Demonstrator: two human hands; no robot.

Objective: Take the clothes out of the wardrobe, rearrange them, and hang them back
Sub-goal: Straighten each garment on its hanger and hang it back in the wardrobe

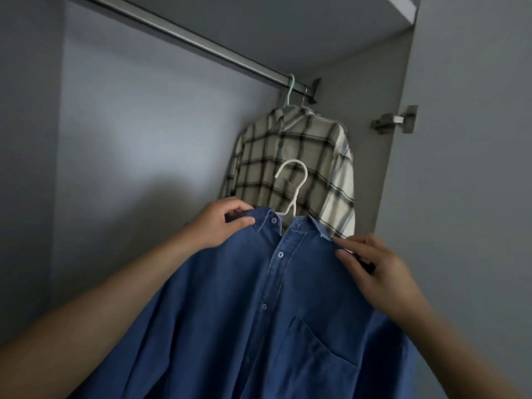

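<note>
Both hands' fingers grasp denim shirt [259,298] shoulders (rail [178,36] bare leftward)

We hold a shirt [259,312] on its hanger [290,191] before the wardrobe, left hand [221,226] and right hand [374,272] at its shoulders; behind it, a second shirt [290,156] hangs from the rail's [187,36] right end.

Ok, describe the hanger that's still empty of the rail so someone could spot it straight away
Start at the metal rail running across the wardrobe top, then drop to the blue denim shirt held by both hands. The white hanger rises from its collar, hook in mid-air. Unlike the pale green hanger carrying the plaid shirt, it isn't on the rail.
</note>
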